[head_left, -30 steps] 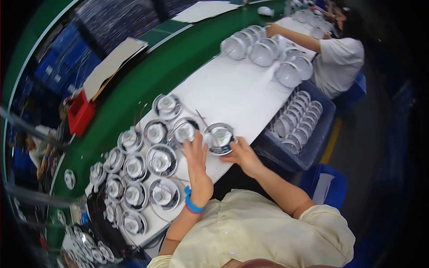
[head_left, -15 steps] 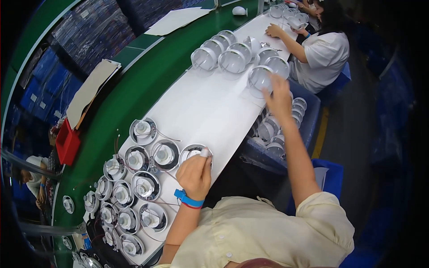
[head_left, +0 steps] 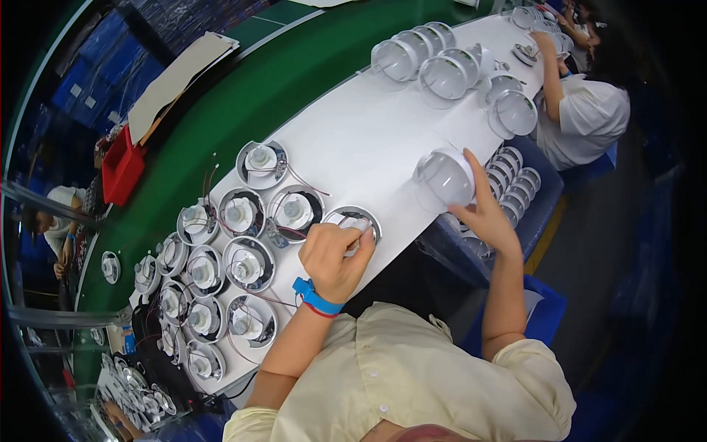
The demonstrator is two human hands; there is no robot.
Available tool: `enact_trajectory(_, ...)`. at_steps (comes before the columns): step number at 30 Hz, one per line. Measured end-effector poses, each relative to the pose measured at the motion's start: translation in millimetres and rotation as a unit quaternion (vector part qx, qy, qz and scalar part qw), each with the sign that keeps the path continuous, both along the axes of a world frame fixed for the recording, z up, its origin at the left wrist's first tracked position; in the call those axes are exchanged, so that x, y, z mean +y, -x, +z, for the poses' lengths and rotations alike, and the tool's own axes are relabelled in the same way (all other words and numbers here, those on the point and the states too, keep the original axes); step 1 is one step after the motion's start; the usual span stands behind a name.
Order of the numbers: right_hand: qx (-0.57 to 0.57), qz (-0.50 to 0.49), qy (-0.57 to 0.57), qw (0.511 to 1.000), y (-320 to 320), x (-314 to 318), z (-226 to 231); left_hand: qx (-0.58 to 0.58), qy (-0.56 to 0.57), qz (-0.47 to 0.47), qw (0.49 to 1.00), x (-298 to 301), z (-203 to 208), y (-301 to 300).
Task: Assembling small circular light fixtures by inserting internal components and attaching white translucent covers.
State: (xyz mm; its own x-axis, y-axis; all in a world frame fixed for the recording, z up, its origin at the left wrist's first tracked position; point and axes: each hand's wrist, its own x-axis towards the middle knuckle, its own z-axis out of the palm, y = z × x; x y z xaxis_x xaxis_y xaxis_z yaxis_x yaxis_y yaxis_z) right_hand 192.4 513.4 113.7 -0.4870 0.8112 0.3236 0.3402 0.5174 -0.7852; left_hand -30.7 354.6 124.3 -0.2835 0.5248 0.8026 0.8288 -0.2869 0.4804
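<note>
The cover (head_left: pixel 444 179) was in the right hand (head_left: pixel 487 217), near the front edge of the table (head_left: pixel 353 132). That hand was spread wide around its side, thumb low and fingers at the far rim, probably to keep the clear face untouched. Whether its lower edge touched the table could not be told.

Left of it, the nearest lamp (head_left: pixel 375 230) lay face up on the table, under the left hand (head_left: pixel 333 254). The fingers there were curled narrowly over its middle, perhaps steadying it; whether they pinched a part could not be told.

Further left, other lamps (head_left: pixel 238 214) lay close together, open faces up, which seemed to leave their insides and wires (head_left: pixel 309 184) reachable. Up the table, more covers (head_left: pixel 445 77) lay on their sides in nested rows, presumably to save room. Beside the table's front edge, the bin (head_left: pixel 458 255) held stacked white-rimmed rounds (head_left: pixel 526 184). A co-worker (head_left: pixel 582 110) sat beyond.
</note>
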Motion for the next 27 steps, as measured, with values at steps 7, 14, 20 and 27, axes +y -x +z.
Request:
enact_trajectory(7,-0.049,0.184,0.087,0.978,17.5,60.5,0.7,-0.054,0.044,-0.013,0.998,1.5,-3.3,2.2)
enact_trajectory(14,0.361,0.194,0.527,0.744,40.7,58.9,-75.5,-0.093,0.045,0.033,0.994,1.0,-2.2,9.7)
enact_trajectory(20,0.328,0.262,0.49,0.764,54.3,-56.0,-25.4,-0.069,0.063,-0.006,0.996,1.3,-5.0,4.0)
enact_trajectory(27,0.246,0.274,0.447,0.815,56.7,-66.6,-10.2,0.007,0.074,0.011,0.997,0.4,-7.5,6.3)
